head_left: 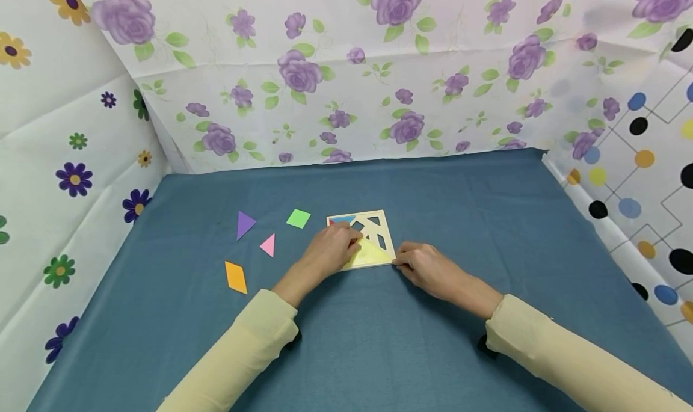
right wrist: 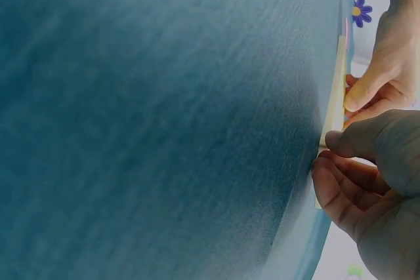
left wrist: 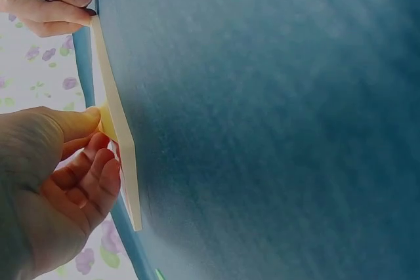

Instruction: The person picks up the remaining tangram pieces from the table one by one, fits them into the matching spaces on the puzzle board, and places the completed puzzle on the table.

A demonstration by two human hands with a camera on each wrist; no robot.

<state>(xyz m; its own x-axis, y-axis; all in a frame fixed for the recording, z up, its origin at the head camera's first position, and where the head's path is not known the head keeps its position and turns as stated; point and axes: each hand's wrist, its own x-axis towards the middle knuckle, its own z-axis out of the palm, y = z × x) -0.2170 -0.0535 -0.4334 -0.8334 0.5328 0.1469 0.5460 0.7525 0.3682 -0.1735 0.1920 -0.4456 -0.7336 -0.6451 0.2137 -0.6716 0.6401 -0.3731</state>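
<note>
A square wooden tangram board (head_left: 377, 230) lies on the blue cloth, with several cut-outs showing. A large yellow triangle (head_left: 371, 254) lies over its near half, pinched at the upper tip by my left hand (head_left: 332, 247). In the left wrist view, my left thumb (left wrist: 84, 122) presses on the yellow piece and the other fingers curl beside the board's edge. My right hand (head_left: 430, 269) grips the board's near right corner between thumb and fingertips. A blue piece (head_left: 344, 219) and a bit of red piece (head_left: 332, 222) show in the far left of the board, partly hidden by my left hand.
Left of the board lie a green square (head_left: 298, 218), a purple triangle (head_left: 245, 225), a pink triangle (head_left: 268, 245) and an orange parallelogram (head_left: 236, 278). Flowered white sheets (head_left: 346, 75) rise behind and at the left; a dotted sheet (head_left: 622, 177) stands at the right.
</note>
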